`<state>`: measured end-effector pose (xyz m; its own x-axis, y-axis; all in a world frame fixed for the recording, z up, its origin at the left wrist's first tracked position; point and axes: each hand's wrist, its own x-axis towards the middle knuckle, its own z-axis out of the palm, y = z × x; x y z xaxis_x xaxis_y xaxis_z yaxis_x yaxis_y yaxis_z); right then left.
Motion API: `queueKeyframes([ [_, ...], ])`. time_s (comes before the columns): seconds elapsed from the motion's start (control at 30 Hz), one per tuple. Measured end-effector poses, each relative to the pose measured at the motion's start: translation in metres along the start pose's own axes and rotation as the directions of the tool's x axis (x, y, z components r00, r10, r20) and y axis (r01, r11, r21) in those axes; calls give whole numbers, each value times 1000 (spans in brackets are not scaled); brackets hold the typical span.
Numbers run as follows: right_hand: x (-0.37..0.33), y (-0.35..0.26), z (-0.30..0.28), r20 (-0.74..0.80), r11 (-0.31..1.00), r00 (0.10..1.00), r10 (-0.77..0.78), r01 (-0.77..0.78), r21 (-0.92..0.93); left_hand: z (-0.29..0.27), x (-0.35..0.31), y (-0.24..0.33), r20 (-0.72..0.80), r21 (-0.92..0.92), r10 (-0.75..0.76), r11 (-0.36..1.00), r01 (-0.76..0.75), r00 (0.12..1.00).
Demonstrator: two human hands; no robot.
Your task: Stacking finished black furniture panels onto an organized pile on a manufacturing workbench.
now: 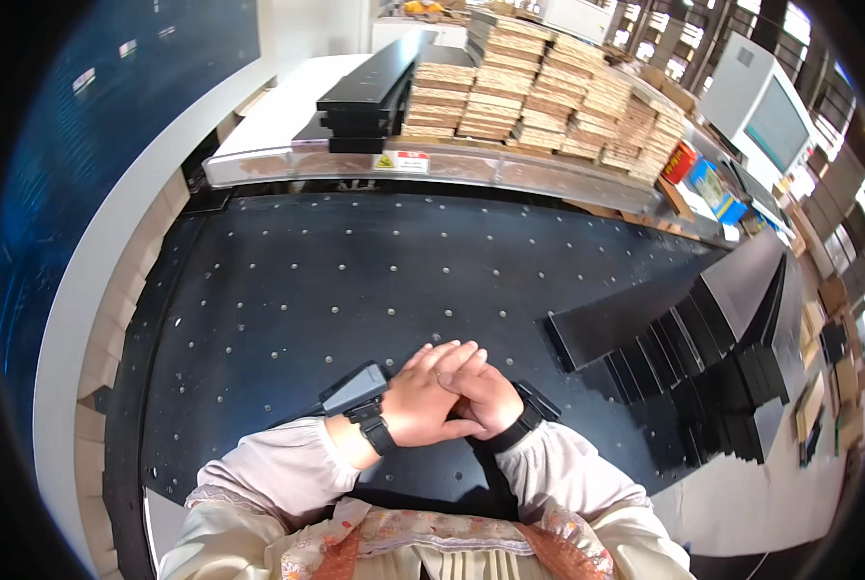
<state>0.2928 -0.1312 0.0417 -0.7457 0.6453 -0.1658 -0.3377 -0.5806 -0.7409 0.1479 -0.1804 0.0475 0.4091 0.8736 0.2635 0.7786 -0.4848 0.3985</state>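
My left hand and my right hand are clasped together over the dark table, in front of my body. Their fingers overlap and press against each other, and no object shows between them. A black strap with a grey box-shaped device sits on my left wrist. Another black strap circles the right wrist. Beneath both hands lies the dark table top, dotted with small round studs. Nearest on the right are dark, flat panels, stacked and fanned out; neither hand touches them.
Across the table's far side runs a light ledge, bearing long black boards and stacks of raw-edged chipboard strips. A monitor and a blue-yellow box are at the far right. A large blue panel rises at left.
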Motion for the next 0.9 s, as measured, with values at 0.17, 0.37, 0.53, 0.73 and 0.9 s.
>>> queueKeyframes([
  [0.17,-1,-3,-4,99,1000,995,4,-4,0,3,3,1,-27,-37,31,999,-32,999],
  [0.37,-1,-3,1,60,999,998,17,-14,-52,0,1,3,-50,-26,-1,1000,-1,999],
  [0.53,-3,-6,4,63,999,998,29,-27,-25,6,0,3,-65,-6,-10,1000,10,998],
  [0.73,-1,-4,7,59,998,997,45,-41,-56,3,-1,1,-42,-41,-10,999,8,999],
  [0.9,-2,3,0,133,987,978,-160,158,19,2,1,-4,-249,-300,85,940,-160,965],
])
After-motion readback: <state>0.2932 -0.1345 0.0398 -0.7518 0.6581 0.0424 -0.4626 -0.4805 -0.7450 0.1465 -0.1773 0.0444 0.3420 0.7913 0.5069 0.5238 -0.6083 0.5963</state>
